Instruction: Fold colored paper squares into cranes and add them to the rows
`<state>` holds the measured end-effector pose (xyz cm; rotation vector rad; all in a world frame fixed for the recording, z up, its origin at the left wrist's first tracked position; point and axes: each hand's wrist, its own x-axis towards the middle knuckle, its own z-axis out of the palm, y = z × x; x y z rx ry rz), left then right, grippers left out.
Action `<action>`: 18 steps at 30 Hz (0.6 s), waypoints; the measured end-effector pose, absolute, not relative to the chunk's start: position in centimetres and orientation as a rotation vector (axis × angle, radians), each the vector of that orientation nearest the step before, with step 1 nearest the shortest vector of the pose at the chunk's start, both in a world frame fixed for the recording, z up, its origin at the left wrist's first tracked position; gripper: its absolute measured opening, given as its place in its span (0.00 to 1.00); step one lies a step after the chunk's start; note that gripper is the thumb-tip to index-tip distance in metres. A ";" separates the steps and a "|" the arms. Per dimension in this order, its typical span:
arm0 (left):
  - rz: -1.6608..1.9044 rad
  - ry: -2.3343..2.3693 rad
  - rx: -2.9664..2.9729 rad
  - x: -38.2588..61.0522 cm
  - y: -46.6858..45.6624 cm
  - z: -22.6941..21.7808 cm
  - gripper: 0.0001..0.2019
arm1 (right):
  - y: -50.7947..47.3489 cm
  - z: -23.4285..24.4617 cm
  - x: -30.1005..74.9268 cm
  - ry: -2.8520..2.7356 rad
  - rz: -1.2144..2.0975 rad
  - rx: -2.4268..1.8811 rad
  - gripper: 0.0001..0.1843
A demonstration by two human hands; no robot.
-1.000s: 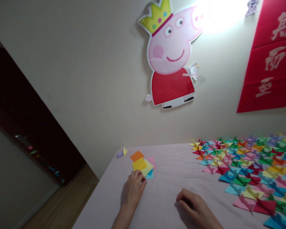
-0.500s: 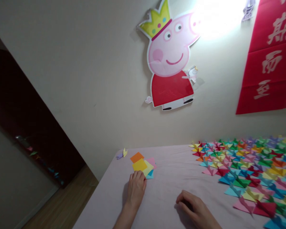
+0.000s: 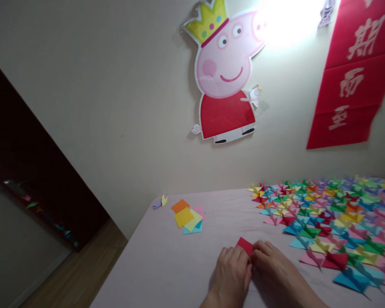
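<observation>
The left hand (image 3: 232,269) and right hand (image 3: 274,267) meet at the near middle of the pink table (image 3: 166,265), fingertips pinched on a red paper square (image 3: 245,245) lying against the cloth. It looks like a first fold. A clean crease would call for matched corners; spare coloured squares (image 3: 188,216) lie far left, folded paper cranes (image 3: 323,218) to the right.

L hand (image 3: 232,269) & R hand (image 3: 272,267) side by side, palms down, wrists low, fingertips pinching near edge of red paper (image 3: 245,245).
</observation>
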<state>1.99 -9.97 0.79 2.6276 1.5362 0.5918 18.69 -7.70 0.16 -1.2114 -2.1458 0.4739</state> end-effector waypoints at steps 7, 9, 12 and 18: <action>0.523 1.534 2.448 3.2 -10.6 0.4 0.07 | -8.3 -0.6 20.9 -2.153 0.595 -1.277 0.11; 0.502 1.524 2.418 2.5 -11.2 0.2 0.09 | -8.4 0.0 21.0 -2.159 0.668 -1.267 0.12; 0.501 1.499 2.404 1.7 -11.9 -0.1 0.14 | -8.4 0.6 21.0 -2.130 0.712 -1.287 0.11; 0.530 1.511 2.383 1.3 -12.0 -0.6 0.27 | -7.1 0.2 20.9 -1.978 0.727 -1.471 0.11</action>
